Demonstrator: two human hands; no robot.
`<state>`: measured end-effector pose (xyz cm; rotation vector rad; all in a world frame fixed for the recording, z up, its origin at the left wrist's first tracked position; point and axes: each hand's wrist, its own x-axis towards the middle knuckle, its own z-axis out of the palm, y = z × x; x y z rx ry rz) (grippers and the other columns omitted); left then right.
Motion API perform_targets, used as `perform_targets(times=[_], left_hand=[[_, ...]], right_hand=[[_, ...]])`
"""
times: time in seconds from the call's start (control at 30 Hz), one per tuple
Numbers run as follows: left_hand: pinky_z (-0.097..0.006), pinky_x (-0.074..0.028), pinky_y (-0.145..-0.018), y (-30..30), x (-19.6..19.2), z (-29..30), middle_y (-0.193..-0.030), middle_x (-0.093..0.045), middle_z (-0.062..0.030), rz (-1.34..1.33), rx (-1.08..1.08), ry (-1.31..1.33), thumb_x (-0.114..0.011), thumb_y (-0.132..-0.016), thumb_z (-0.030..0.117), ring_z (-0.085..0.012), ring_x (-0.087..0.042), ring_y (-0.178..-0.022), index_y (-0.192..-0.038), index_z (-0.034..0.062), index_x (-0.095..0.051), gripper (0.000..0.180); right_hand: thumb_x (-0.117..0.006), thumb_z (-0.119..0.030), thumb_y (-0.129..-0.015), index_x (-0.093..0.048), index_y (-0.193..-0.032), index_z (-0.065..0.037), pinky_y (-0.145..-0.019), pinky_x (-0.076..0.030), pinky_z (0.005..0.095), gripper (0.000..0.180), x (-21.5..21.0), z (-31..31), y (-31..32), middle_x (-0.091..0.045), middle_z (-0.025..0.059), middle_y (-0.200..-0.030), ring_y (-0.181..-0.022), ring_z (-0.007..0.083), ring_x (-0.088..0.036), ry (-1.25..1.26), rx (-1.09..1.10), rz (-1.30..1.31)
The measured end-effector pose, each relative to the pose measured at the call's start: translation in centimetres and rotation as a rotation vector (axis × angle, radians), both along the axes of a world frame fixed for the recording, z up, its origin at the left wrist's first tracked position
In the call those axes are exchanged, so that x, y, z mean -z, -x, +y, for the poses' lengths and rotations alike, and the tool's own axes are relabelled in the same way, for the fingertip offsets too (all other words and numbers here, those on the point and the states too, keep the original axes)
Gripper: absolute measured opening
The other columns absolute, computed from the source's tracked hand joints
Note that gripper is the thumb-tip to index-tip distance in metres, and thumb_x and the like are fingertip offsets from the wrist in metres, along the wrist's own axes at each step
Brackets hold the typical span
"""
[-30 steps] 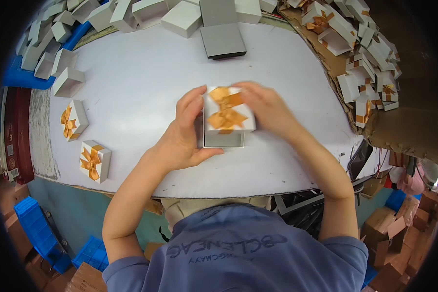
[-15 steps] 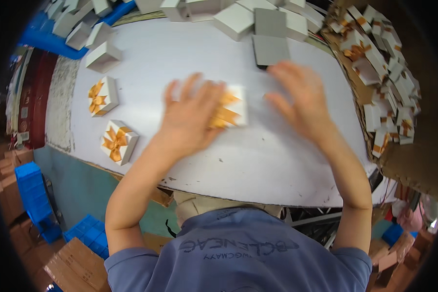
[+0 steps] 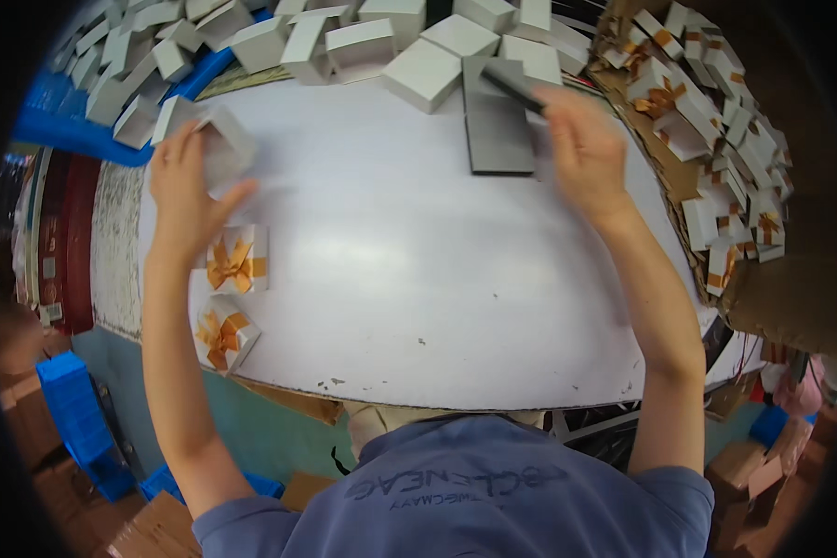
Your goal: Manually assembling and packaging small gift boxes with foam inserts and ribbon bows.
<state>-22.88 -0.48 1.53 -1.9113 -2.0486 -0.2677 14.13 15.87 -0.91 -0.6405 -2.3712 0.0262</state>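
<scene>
From my seat I see the left hand (image 3: 184, 191) stretched far out over the worktop (image 3: 391, 270), its fingers (image 3: 179, 149) closed around a plain white box (image 3: 225, 149) that is blurred, the thumb under it and the rest over its near side. Just beyond those fingers lies a heap of white boxes (image 3: 158, 65) spilling over a blue tray (image 3: 74, 130) at the worktop's far left edge. Just below the left wrist sits a bow box (image 3: 237, 260), white with an orange ribbon, and nearer the body a second bow box (image 3: 223, 333), tilted, close to the worktop's front edge. Between the two hands the worktop is bare white. The right hand (image 3: 581, 153) reaches to the far side too, its fingers (image 3: 549, 100) pinched on a thin grey card (image 3: 511, 86) lifted at an angle. Right beneath those fingers a stack of grey cards (image 3: 498, 139) lies flat on the worktop. Beyond them are more white boxes (image 3: 437, 56). To the right of the right hand, off the worktop, a brown carton (image 3: 790, 288) holds a pile of ribboned lids (image 3: 716, 139).
</scene>
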Motion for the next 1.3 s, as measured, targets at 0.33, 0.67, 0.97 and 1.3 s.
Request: perform_targets(times=[0.33, 0.67, 0.97, 1.3], left_hand=[[-0.042, -0.042, -0.09, -19.7, 6.8, -1.1, -0.118, -0.048, -0.0191, -1.118, 0.649, 0.124, -0.082, -0.054, 0.012, -0.0377, -0.048, -0.105, -0.13, 0.0004, -0.032, 0.091], [-0.045, -0.043, -0.083, -17.3, 2.3, -1.0, -0.13, -0.049, -0.0057, -0.316, 0.779, 0.268, -0.077, -0.062, 0.022, -0.0417, -0.046, -0.108, -0.115, 0.0189, -0.059, 0.056], [-0.044, -0.044, -0.087, -19.9, 7.4, -0.2, -0.136, -0.033, -0.0222, -0.968, 0.829, 0.067, -0.08, -0.065, 0.018, -0.0401, -0.046, -0.111, -0.136, 0.0105, -0.03, 0.087], [-0.043, -0.044, -0.091, -22.1, 5.8, 2.0, -0.137, -0.032, -0.0211, -0.832, 0.909, 0.208, -0.082, -0.057, 0.012, -0.0377, -0.045, -0.115, -0.14, 0.0053, -0.025, 0.1]], right_hand=[[-0.06, -0.015, -0.059, -0.059, -0.069, -0.01, -0.055, -0.037, 0.0271, 0.012, 0.3, -10.7, -1.8, -0.047, -0.0012, -0.074, -0.067, 0.0136, -0.047, -0.114, -0.422, -0.087], [-0.071, -0.02, -0.073, -0.054, -0.112, -0.004, -0.081, -0.043, 0.039, 0.046, -3.9, 7.3, -15.0, -0.057, 0.0128, -0.109, -0.093, 0.0321, -0.056, -0.526, 0.743, -0.231], [-0.055, -0.018, -0.09, -0.051, -0.122, -0.001, -0.076, -0.045, 0.0227, 0.036, -2.1, -4.7, -5.3, -0.059, 0.0029, -0.104, -0.09, 0.0073, -0.054, 1.509, -0.066, 0.458], [-0.06, -0.021, -0.08, -0.054, -0.117, -0.002, -0.083, -0.042, 0.0357, 0.042, -0.2, -9.2, -4.4, -0.058, 0.01, -0.092, -0.091, 0.0271, -0.053, 0.648, 0.002, -0.159]])
